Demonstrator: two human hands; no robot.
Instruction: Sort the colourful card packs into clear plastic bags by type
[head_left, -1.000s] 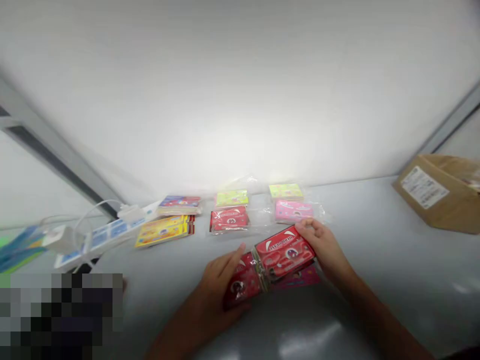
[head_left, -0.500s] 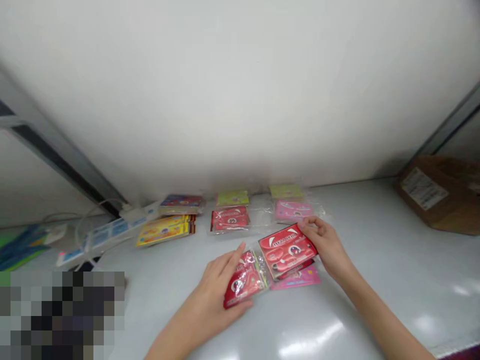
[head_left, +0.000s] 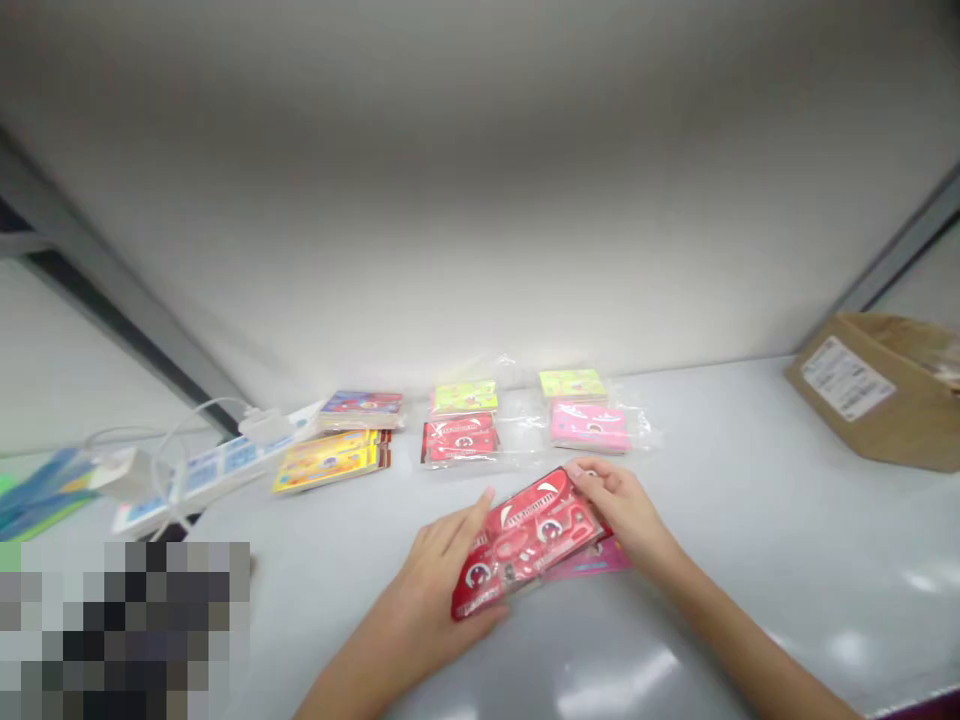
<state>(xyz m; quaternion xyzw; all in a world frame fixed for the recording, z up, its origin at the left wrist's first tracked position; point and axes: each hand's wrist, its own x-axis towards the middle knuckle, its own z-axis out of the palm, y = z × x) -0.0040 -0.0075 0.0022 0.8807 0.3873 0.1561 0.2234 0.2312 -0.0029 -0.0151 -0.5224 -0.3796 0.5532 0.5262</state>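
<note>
My left hand (head_left: 427, 580) is closed around a clear plastic bag with a red packet (head_left: 474, 583) in it, thumb and fingers on its left side. In my right hand (head_left: 619, 505) is another red packet (head_left: 536, 525) with white lettering, pinched at its upper right corner. This packet lies tilted across the bag, its left end overlapping the bagged one; whether it is inside the bag I cannot tell. Below it a pink packet (head_left: 592, 562) lies on the table, partly covered.
Behind my hands are bagged red packets (head_left: 459, 438), bagged pink packets (head_left: 589, 427) and lime-green packets (head_left: 571, 384). To the left are yellow packets (head_left: 330, 460), a dark blue stack (head_left: 364, 405) and a white power strip (head_left: 217, 470). A cardboard box (head_left: 885, 400) stands at the right.
My right hand has moved left and slightly down with its red packet, which now overlaps the bagged packet in my left hand. The left hand has hardly moved.
</note>
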